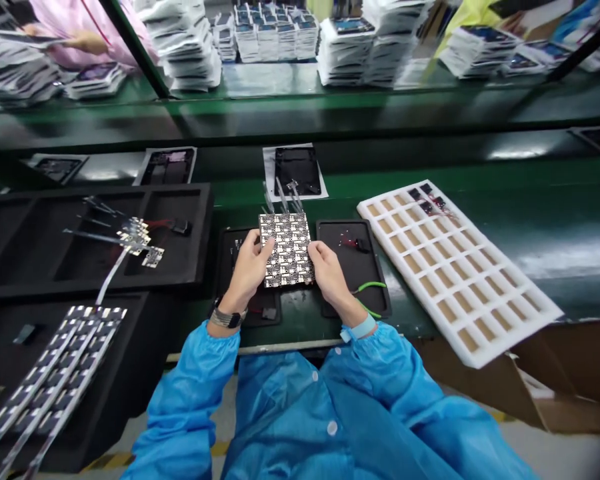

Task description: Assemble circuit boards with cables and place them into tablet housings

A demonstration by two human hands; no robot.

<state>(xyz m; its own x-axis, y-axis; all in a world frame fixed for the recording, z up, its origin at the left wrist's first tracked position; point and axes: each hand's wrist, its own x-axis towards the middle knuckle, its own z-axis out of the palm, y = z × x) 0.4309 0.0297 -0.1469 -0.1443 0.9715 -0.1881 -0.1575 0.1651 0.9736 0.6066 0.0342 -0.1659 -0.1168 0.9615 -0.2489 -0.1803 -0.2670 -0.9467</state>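
Note:
Between my two hands is a panel of small circuit boards (287,252), tilted up toward me, with several ribbon strips sticking out past its far edge. My left hand (251,267) grips its left side, thumb on the face. The right edge is pinched by my right hand (327,268). Underneath lie two black trays; the right tray (337,233) holds a small black part with red wires (361,245) and green-handled pliers (373,285). The left tray (225,267) is partly hidden by my hand and the panel. Beyond the panel, a black device housing (297,171) rests on a white sheet.
To the right lies a white slotted foam tray (460,273) with several black wired parts in its far corner. Black compartment trays (180,193) on the left carry loose boards (137,239) and a striped board panel (65,367). Stacked devices (275,33) fill the shelf behind; people work there.

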